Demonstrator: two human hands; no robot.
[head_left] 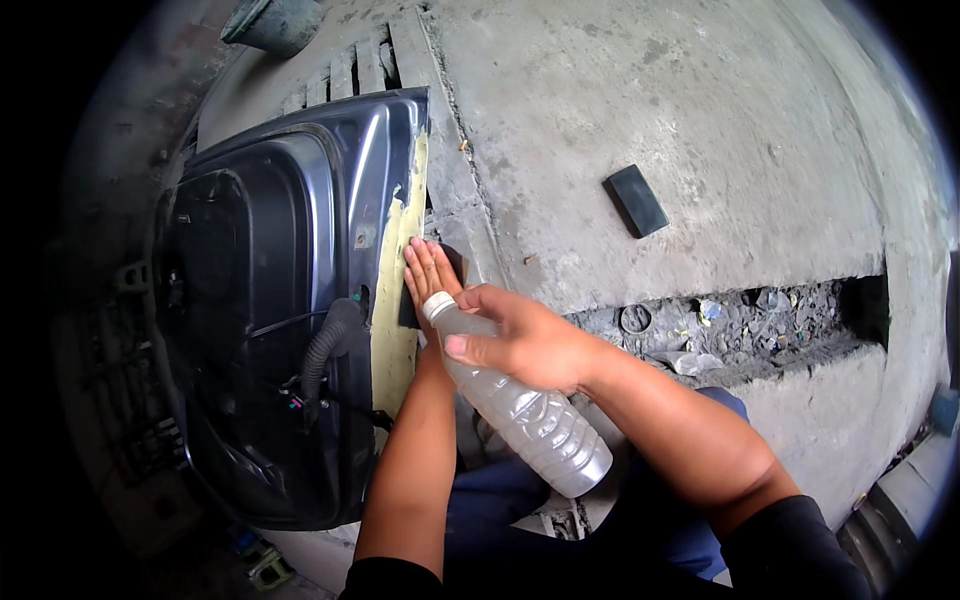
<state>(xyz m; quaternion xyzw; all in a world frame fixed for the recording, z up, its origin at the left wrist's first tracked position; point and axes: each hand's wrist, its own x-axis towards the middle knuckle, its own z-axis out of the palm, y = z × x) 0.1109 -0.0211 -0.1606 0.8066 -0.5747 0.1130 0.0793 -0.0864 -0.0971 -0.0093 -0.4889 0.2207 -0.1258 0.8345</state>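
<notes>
A dark car door (290, 200) lies with its inner side up on my left, a band of pale yellow filler (395, 260) along its near-right edge. My left hand (432, 268) rests with its fingers stretched out flat at that edge. A dark sheet (408, 308) shows partly from under this hand; most of it is covered. My right hand (520, 340) is wrapped round a clear plastic bottle (545, 425) with a white cap. The bottle is tilted, its cap end toward my left hand, its base toward my lap. Cloudy-looking liquid seems to be inside.
A dark rectangular block (636, 201) lies on the concrete floor (560, 100) at the right. Below it runs a sunken trench (740, 325) with litter and rubble. A grey bucket (275, 25) stands at the far left. A corrugated hose (325, 350) sticks up from the door.
</notes>
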